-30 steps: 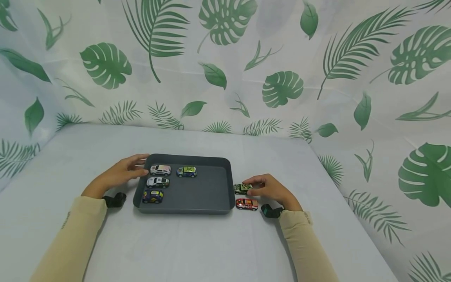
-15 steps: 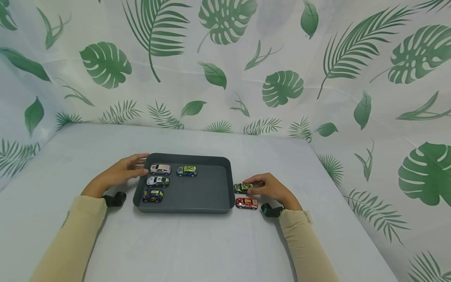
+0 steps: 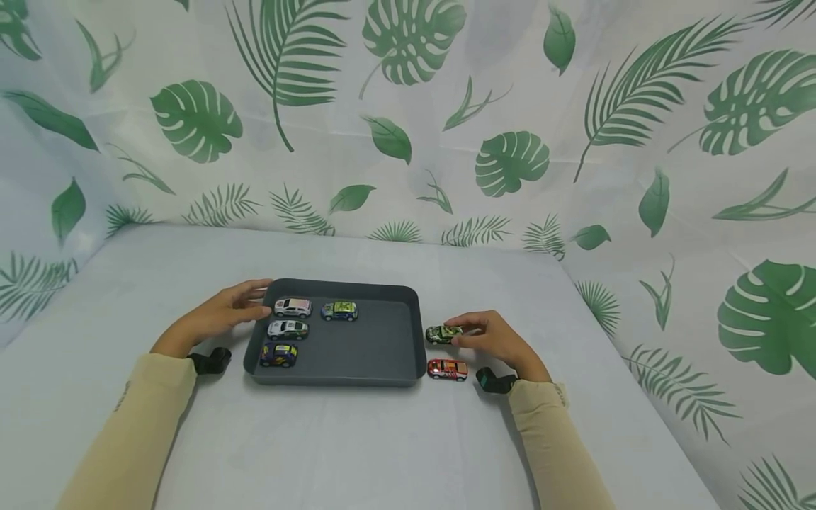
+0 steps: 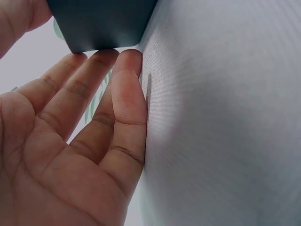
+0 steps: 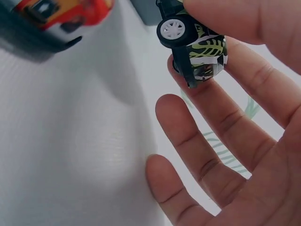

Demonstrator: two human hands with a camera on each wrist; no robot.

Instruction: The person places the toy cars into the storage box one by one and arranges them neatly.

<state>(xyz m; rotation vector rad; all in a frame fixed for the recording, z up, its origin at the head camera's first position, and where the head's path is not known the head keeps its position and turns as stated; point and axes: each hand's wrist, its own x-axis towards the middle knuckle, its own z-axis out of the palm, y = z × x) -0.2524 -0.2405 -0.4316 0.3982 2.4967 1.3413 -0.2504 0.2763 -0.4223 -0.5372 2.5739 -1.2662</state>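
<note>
In the head view, my right hand (image 3: 497, 341) pinches a green camouflage toy car (image 3: 443, 334) beside the tray's right wall. The right wrist view shows the car (image 5: 202, 49) between thumb and fingers, its wheels seemingly just off the table; the lower fingers (image 5: 181, 122) extend free. An orange-red toy car (image 3: 448, 369) sits just nearer than it. My left hand (image 3: 219, 315) rests at the left end of the dark grey tray (image 3: 357, 381), fairly straight fingertips touching its outer wall (image 4: 106, 28). Inside are a pink-white car (image 3: 293, 307), white car (image 3: 288, 329), dark blue car (image 3: 278, 355) and yellow-green car (image 3: 340, 310).
A white cloth covers the table (image 3: 357, 446). Behind and to the right hangs a leaf-patterned curtain (image 3: 440, 156). The tray's raised rim (image 3: 417, 319) stands between the right hand and the cars inside.
The green camouflage car has risen slightly and shifted a little right in my right hand's pinch. The left hand stays at the tray; the other cars keep their places.
</note>
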